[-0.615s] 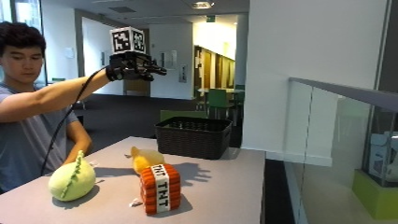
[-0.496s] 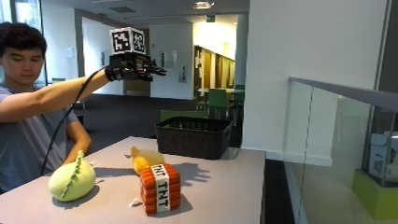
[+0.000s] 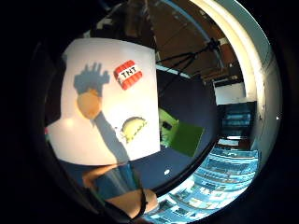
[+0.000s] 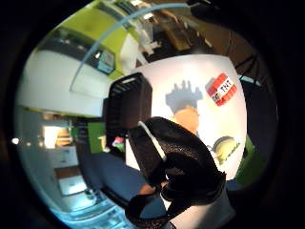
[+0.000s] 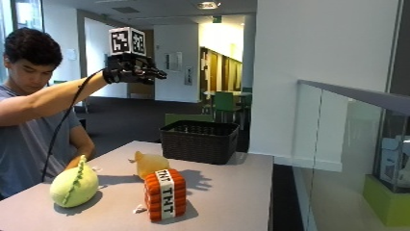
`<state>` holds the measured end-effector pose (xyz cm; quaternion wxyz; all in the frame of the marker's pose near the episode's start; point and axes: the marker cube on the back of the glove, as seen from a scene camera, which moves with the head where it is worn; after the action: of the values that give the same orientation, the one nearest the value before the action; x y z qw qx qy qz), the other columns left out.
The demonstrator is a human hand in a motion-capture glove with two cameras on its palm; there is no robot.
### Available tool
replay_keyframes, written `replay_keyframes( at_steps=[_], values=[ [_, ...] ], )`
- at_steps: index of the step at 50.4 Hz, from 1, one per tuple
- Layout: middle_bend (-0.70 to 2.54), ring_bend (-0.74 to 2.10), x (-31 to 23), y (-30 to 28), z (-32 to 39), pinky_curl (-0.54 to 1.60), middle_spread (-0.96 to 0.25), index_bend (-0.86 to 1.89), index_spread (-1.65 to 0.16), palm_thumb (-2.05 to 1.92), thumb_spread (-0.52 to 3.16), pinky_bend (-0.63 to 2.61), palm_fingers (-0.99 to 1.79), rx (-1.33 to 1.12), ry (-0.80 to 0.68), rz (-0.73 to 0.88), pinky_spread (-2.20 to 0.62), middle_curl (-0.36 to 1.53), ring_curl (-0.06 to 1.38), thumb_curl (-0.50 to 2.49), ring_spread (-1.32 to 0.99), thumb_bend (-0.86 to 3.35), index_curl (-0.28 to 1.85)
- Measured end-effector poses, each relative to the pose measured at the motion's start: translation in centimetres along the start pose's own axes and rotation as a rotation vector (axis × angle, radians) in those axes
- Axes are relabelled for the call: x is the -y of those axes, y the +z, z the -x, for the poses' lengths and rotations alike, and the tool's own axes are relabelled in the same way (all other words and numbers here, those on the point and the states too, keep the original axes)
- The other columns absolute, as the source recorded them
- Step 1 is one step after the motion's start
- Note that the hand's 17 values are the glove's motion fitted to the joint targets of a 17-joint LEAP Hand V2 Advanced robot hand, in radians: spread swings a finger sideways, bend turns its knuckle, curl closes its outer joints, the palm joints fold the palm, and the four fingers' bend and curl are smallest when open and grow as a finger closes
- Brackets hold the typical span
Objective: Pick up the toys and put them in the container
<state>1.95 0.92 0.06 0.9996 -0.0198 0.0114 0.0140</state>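
Note:
Three plush toys lie on the pale table (image 5: 243, 192): a green pod-shaped one (image 5: 73, 185) at the near left, a small orange one (image 5: 150, 163) in the middle, and a red TNT block (image 5: 164, 194) standing at the front. A dark woven basket (image 5: 198, 139) stands at the table's far edge. My gloved right hand (image 5: 131, 72) is raised high above the table, left of the basket, its fingers stretched forward and holding nothing. From the palm I look down on the TNT block (image 3: 127, 74), the orange toy (image 3: 88, 105), the green toy (image 3: 133, 128) and the basket (image 4: 128, 107).
The person's bare left arm (image 5: 83, 144) hangs down behind the green toy at the table's left edge. A glass railing (image 5: 346, 144) runs along the right side of the table. Bare tabletop lies between the TNT block and the basket.

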Motion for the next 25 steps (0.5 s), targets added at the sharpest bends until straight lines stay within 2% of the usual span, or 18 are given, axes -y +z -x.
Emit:
replay_keyframes(
  at_steps=[10, 25],
  values=[
    [0.29, 0.17, -0.8, -0.2, -0.9, 0.28, -0.06, 0.18, -0.32, -0.09, 1.19, 0.64, -0.03, -0.019, 0.008, -0.008, 0.01, 0.28, 0.11, 0.09, -0.14, -0.06, 0.27],
    [0.26, 0.18, -5.3, 0.1, -3.1, 0.3, -0.05, 0.16, -0.32, -0.09, 1.19, 0.61, -0.06, -0.114, -0.036, -0.074, 0.01, 0.31, 0.15, 0.11, -0.14, -0.06, 0.29]
  ],
)
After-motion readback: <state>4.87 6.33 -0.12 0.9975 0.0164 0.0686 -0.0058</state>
